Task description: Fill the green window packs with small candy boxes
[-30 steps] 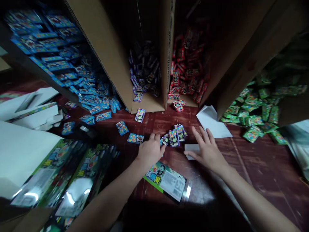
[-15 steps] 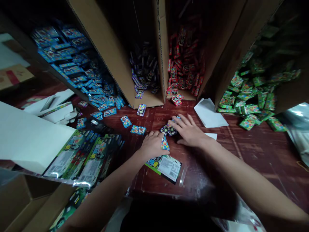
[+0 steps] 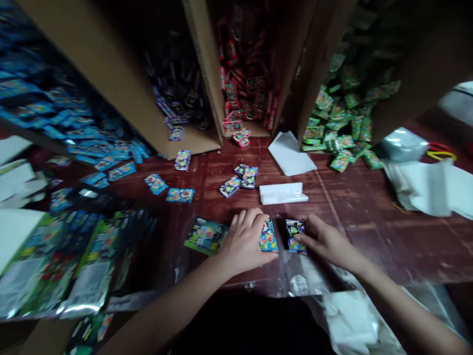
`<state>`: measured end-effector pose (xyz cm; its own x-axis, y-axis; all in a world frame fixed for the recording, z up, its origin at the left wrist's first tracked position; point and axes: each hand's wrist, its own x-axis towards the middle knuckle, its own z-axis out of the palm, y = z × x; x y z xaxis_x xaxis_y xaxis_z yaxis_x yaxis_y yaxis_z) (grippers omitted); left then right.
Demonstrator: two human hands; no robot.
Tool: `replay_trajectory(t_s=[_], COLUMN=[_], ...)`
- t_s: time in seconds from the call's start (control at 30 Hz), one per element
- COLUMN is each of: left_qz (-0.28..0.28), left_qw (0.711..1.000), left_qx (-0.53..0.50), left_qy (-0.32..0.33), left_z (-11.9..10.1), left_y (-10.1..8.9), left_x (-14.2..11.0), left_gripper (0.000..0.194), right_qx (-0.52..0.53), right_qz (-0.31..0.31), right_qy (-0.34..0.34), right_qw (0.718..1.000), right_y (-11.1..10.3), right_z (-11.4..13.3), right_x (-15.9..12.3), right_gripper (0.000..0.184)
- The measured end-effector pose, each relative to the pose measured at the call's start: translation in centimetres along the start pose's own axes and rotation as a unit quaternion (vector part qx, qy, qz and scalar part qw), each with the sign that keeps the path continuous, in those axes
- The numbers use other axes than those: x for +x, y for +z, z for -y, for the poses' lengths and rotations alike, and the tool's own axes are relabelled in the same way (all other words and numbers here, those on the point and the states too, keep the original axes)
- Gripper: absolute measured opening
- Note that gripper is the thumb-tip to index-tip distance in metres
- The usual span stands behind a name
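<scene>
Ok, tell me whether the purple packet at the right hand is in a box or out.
Out: the right hand holds the purple packet, thumb on its front, in front of the cardboard boxes.

Table (image 3: 380, 231): open stretch, right of the right hand (image 3: 327, 242), up to a white bundle (image 3: 421, 183). Gap between the left hand (image 3: 242, 234)'s blue packet (image 3: 269, 236) and the right's purple packet (image 3: 293, 228): narrow. Obstacles: folded white paper (image 3: 281, 194), just beyond this gap; tall cardboard walls (image 3: 98, 64) toward the far edge, openings between; bagged packs (image 3: 94, 241) at the near edge, left.
</scene>
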<state>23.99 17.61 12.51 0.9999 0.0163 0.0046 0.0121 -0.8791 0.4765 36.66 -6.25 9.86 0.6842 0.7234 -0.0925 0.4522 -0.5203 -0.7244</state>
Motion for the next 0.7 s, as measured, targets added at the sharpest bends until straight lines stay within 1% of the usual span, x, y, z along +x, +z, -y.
replay_trajectory(t_s=[0.03,0.07,0.17,0.2,0.27,0.37,0.43,0.47,0.53,0.57,0.6,0.63,0.67,0.7], left_qz=[0.017,0.032,0.058,0.063,0.074,0.084,0.083,0.081,0.076,0.076,0.078,0.082,0.09,0.101], left_qw=[1.0,0.999,0.996,0.996,0.994,0.993,0.993,0.994,0.994,0.993,0.993,0.992,0.991,0.989], left_qx=[0.01,0.021,0.051,0.057,0.062,0.064,0.064,0.065,0.072,0.079,0.087,0.095,0.101,0.106], left_qy=[0.009,0.015,0.035,0.042,0.048,0.05,0.047,0.044,0.036,0.032,0.027,0.023,0.02,0.02], left_z=[-0.7,-1.2,-1.8,-1.9,-2.1,-2.5,-2.8,-2.9,-3.0,-3.1,-3.1,-3.2,-3.2,-3.3], left_y=[1.1,2.1,4.3,4.6,4.9,4.7,4.5,4.5,4.5,4.5,4.6,4.6,4.6,4.6], left_x=[0.5,0.9,2.0,2.3,2.7,3.2,3.4,3.5,3.9,4.1,4.4,4.6,4.9,5.1], left_gripper=[0.081,0.086,0.106,0.11,0.111,0.105,0.101,0.097,0.082,0.075,0.071,0.074,0.082,0.093], right_qx=[-0.032,-0.064,-0.13,-0.136,-0.138,-0.128,-0.121,-0.119,-0.118,-0.126,-0.142,-0.17,-0.202,-0.242], right_qz=[-0.011,-0.012,0.026,0.049,0.075,0.074,0.077,0.087,0.086,0.067,0.032,-0.016,-0.07,-0.116], right_qy=[0.003,-0.005,-0.048,-0.06,-0.079,-0.112,-0.133,-0.146,-0.169,-0.171,-0.162,-0.14,-0.105,-0.069], right_qw=[0.999,0.998,0.99,0.988,0.984,0.983,0.981,0.978,0.975,0.975,0.976,0.975,0.971,0.961], right_y=[-0.2,-0.6,-1.6,-1.8,-1.5,-0.3,-0.2,-0.5,-2.1,-3.3,-4.9,-6.6,-8.4,-10.2], right_z=[-1.0,-1.7,-2.9,-3.1,-3.2,-3.0,-3.1,-3.3,-4.3,-5.1,-6.1,-7.3,-8.6,-10.1], right_x=[-1.0,-1.9,-3.4,-3.5,-3.4,-2.7,-2.2,-1.8,-0.7,0.1,1.1,2.3,3.7,5.3], right_gripper=[0.049,0.057,0.095,0.103,0.106,0.105,0.113,0.117,0.124,0.124,0.123,0.12,0.117,0.113])
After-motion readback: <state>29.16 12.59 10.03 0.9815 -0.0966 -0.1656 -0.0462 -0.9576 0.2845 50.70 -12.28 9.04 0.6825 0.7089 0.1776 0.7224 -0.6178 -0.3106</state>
